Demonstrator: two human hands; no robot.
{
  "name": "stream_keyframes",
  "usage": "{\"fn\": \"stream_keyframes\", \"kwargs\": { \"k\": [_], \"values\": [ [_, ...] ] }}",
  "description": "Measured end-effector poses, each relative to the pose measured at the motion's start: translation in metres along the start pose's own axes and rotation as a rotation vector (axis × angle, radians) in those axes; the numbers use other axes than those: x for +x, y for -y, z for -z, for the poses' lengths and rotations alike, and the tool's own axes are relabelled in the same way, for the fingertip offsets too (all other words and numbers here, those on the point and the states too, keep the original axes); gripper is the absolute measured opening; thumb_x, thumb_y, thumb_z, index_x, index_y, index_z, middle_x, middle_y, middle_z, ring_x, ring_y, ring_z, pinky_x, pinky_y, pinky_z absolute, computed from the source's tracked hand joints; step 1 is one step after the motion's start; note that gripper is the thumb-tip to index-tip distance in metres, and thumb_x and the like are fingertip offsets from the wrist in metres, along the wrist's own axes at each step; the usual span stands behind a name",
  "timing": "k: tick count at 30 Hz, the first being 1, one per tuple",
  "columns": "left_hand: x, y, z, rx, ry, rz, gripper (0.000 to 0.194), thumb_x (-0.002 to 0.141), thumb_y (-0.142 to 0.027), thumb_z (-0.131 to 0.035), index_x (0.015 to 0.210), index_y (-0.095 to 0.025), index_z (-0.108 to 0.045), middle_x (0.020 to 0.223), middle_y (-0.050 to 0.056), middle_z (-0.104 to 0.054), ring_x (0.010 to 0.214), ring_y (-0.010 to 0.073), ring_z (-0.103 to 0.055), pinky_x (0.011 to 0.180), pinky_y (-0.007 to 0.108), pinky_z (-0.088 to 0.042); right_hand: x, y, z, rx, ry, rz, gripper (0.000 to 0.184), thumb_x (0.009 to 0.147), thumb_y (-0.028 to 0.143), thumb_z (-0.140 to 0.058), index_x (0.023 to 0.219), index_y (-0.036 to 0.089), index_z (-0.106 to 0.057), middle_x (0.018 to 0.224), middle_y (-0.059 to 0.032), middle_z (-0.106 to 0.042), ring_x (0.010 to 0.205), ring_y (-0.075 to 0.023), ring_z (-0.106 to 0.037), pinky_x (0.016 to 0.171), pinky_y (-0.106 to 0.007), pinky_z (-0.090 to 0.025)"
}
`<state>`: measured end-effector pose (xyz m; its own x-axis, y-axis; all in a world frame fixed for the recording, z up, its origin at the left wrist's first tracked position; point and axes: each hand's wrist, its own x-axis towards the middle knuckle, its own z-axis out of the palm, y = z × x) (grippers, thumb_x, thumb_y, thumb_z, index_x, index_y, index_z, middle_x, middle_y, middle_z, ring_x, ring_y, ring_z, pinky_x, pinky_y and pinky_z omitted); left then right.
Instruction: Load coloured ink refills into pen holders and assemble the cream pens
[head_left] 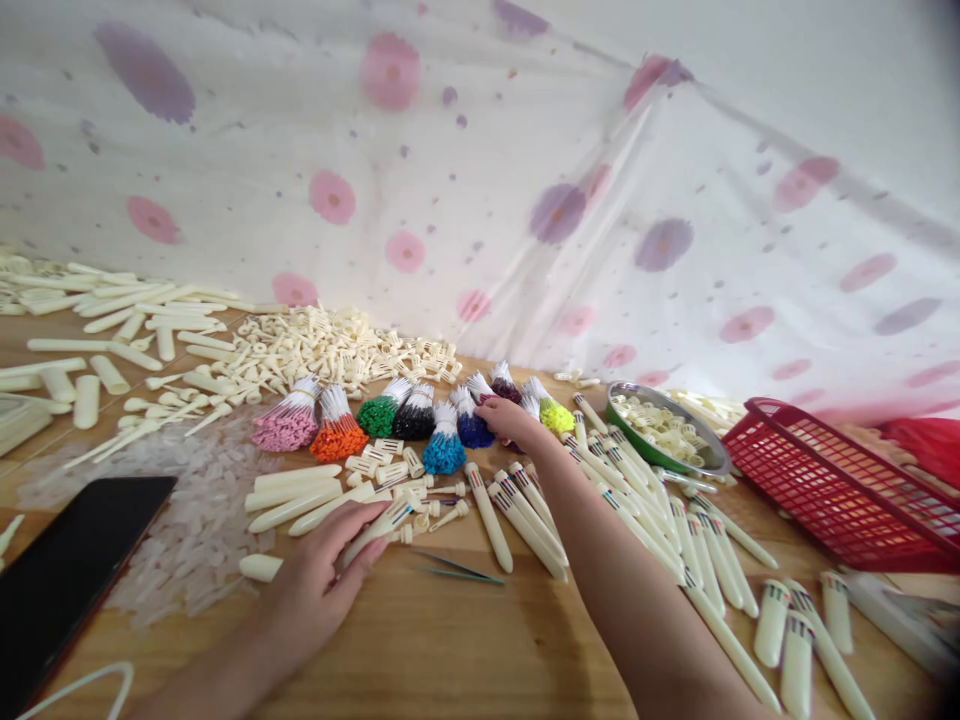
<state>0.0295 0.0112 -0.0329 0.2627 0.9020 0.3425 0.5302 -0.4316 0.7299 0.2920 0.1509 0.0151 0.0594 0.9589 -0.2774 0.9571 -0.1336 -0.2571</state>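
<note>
The left hand's grip (319,575) pinched a cream pen barrel (379,532) between thumb and fingers, low over the worktop (420,650). The barrel's long axis slanted, its slotted end pointing rightward and away from the person, its other end hidden by the hand. The right hand's grip (511,422) was at the dark blue refills (474,432); I could not tell whether it pinched one.

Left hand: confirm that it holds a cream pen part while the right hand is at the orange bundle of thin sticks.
Not quite: the bundle's colour is wrong. The head view shows the right hand at the dark blue bundle of thin sticks, while the left hand holds a cream pen part.
</note>
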Motion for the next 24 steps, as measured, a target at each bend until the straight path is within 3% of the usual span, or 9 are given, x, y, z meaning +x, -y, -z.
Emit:
{"fn": "stream_keyframes", "kwargs": {
  "k": [10, 19, 24],
  "values": [
    [0.000, -0.001, -0.001, -0.025, 0.018, 0.023, 0.031, 0.082, -0.035, -0.051, 0.107, -0.023, -0.063, 0.110, 0.006, -0.068, 0.101, 0.0219, -0.063, 0.087, 0.030, -0.050, 0.009, 0.017, 0.010, -0.147, -0.044, -0.077, 0.028, 0.089, 0.031, -0.052, 0.113, 0.015, -0.053, 0.112, -0.0076, -0.056, 0.094, -0.0189, -0.058, 0.079, -0.039, -0.050],
    [0.000, -0.002, -0.002, -0.030, 0.024, -0.010, 0.030, 0.082, -0.032, -0.051, 0.108, -0.023, -0.063, 0.109, 0.006, -0.068, 0.101, 0.0221, -0.062, 0.087, 0.029, -0.050, -0.006, 0.021, -0.003, -0.271, -0.229, -0.112, 0.028, 0.090, 0.031, -0.051, 0.113, 0.015, -0.052, 0.110, -0.0072, -0.057, 0.092, -0.0184, -0.059, 0.078, -0.038, -0.050],
    [0.000, -0.006, 0.001, -0.094, 0.044, 0.094, 0.034, 0.083, -0.037, -0.048, 0.110, -0.021, -0.061, 0.101, 0.007, -0.069, 0.081, 0.0207, -0.067, 0.069, 0.026, -0.055, -0.012, 0.024, 0.000, -0.326, -0.260, -0.102, 0.025, 0.089, 0.031, -0.052, 0.108, 0.014, -0.056, 0.107, -0.0072, -0.058, 0.092, -0.0182, -0.059, 0.079, -0.038, -0.049]
  ]
}}
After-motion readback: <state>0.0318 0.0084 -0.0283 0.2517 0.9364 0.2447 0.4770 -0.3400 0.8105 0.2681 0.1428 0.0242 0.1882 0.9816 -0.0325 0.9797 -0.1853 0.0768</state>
